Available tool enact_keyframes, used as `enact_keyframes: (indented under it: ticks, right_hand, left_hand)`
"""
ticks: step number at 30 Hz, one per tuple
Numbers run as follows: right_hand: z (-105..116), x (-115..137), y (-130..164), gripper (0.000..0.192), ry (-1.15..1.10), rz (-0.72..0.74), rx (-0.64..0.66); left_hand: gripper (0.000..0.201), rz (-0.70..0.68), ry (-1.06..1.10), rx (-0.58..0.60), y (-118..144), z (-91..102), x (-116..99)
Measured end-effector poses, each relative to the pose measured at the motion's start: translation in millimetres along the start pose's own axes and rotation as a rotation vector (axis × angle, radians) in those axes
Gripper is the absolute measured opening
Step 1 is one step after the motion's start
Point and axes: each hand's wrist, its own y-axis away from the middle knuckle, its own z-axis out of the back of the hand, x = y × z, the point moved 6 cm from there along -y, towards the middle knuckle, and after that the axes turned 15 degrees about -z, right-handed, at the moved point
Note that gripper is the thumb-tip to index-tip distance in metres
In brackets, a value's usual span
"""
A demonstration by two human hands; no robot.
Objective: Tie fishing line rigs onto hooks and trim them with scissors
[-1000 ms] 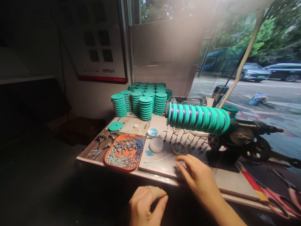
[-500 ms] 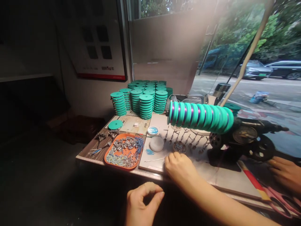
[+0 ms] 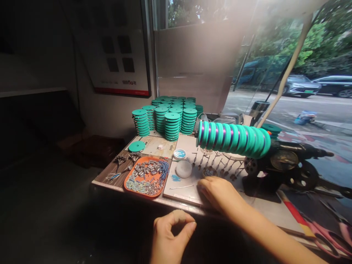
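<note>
Below the table's front edge, my left hand point(image 3: 173, 234) holds thumb and forefinger together in a pinch; whatever is between the tips is too small to make out. My right hand point(image 3: 218, 190) rests at the front of the pale board point(image 3: 180, 198), its fingers curled down and their tips hidden. Just beyond its knuckles is a small bowl of tiny parts point(image 3: 209, 171). Left of it lie a thin metal rod point(image 3: 181, 187), a round whitish dish point(image 3: 183, 169) and small light-blue pieces point(image 3: 176, 178). A row of small swivel-like pieces point(image 3: 222, 165) lies behind the bowl.
Green spools line a winding machine point(image 3: 233, 139) at the right. More green spools point(image 3: 172, 126) stand stacked at the back. An orange tray point(image 3: 126, 189) holds metal and coloured parts. Pink-handled scissors point(image 3: 326, 234) lie at the right front; a white cup point(image 3: 179, 153) holds blue pieces.
My right hand has shifted slightly right along the board, uncovering the rod's end. My left hand keeps its pinch. Another person's hand by the machine's wheel has left the view.
</note>
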Motion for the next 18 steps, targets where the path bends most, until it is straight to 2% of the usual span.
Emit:
enact_keyframes:
  ticks: [4, 13, 16, 18]
  right_hand:
    - [1, 6, -2, 0.016, 0.032, 0.048, 0.018]
    - [4, 50, 1, 0.019, 0.082, 0.159, 0.058]
    - [5, 50, -4, 0.019, 0.043, 0.137, 0.054]
    - [8, 40, -7, 0.019, -0.005, 0.096, 0.044]
  left_hand:
    - [0.006, 0.022, -0.008, -0.012, 1, 1.6, 2]
    - [0.009, -0.016, -0.023, 0.006, -1, 3.1, 0]
    - [0.008, -0.056, -0.057, 0.000, -1, 7.4, 2]
    - [0.007, -0.118, -0.092, -0.002, -3, 10.6, 1]
